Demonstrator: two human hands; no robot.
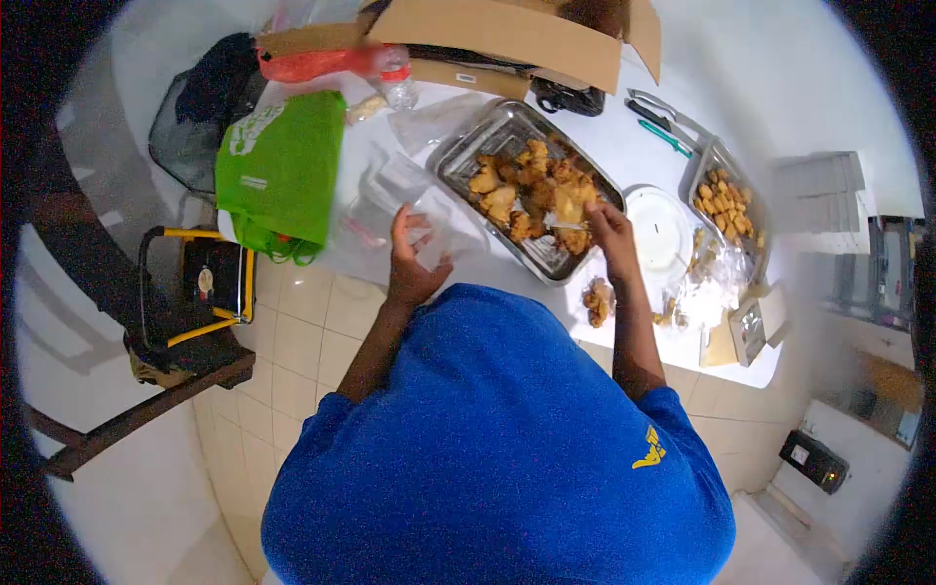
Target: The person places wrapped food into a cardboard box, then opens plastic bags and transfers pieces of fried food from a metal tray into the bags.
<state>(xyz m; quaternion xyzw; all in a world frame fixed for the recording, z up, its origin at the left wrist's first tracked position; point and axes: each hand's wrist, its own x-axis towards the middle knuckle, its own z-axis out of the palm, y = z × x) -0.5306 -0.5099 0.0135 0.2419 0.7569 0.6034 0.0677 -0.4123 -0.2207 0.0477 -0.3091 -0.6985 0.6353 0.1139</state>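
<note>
My left hand [417,255] is over clear plastic bags [400,190] at the table's near edge, fingers apart and holding nothing. A metal tray [546,265] with fried, golden-brown pieces [499,203] lies at the middle of the table. At the tray's right side, my right hand [611,234] has its fingers closed around something pale, perhaps a utensil handle or a piece of food; I cannot make out which. Just right of this hand stands a round white container [658,232]. A small bag of brown pieces [597,301] lies near my right wrist.
A green bag [283,175] lies at the left, and a cardboard box [497,39] stands at the back. At the right are a second tray [700,171] of golden pieces, a green-handled tool [665,137], crumpled plastic [707,292] and a small open box [751,331].
</note>
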